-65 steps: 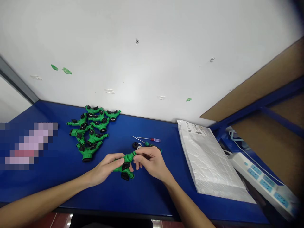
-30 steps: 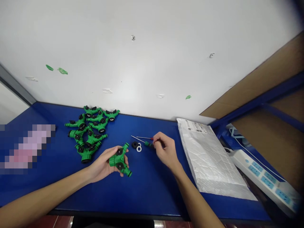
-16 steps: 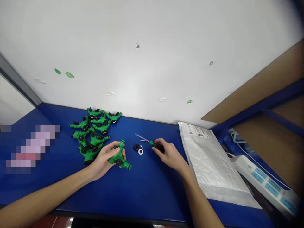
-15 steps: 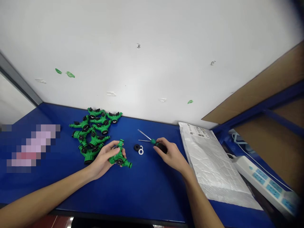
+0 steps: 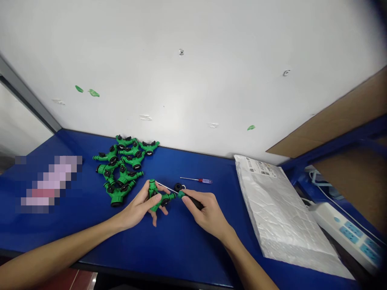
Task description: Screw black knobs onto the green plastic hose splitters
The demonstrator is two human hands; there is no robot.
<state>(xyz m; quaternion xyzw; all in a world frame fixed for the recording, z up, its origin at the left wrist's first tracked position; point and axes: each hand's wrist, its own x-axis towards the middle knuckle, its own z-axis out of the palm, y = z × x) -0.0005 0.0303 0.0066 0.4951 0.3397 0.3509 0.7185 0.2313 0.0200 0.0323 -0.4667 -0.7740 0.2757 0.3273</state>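
Observation:
My left hand (image 5: 137, 207) grips a green Y-shaped connector (image 5: 155, 197) with black valve levers. In my right hand (image 5: 207, 209) is a screwdriver (image 5: 193, 200) with a green and black handle, its metal shaft pointing left to the upper end of the connector. Whether its tip touches the connector I cannot tell. Partly behind the screwdriver lie a black ring (image 5: 178, 187) and a white ring. A smaller screwdriver (image 5: 205, 181) with a red and clear purple handle rests on the table beyond my right hand.
Several green connectors (image 5: 116, 194) are grouped at the back left of the blue table (image 5: 127, 251). A silvery padded envelope (image 5: 281, 213) lies on the right, beside a white power strip (image 5: 347, 237). A white wall (image 5: 187, 88) rises behind.
My right hand has moved left with the screwdriver, bringing its shaft to the connector and uncovering the smaller screwdriver. My left hand has turned the connector. The view has shifted slightly.

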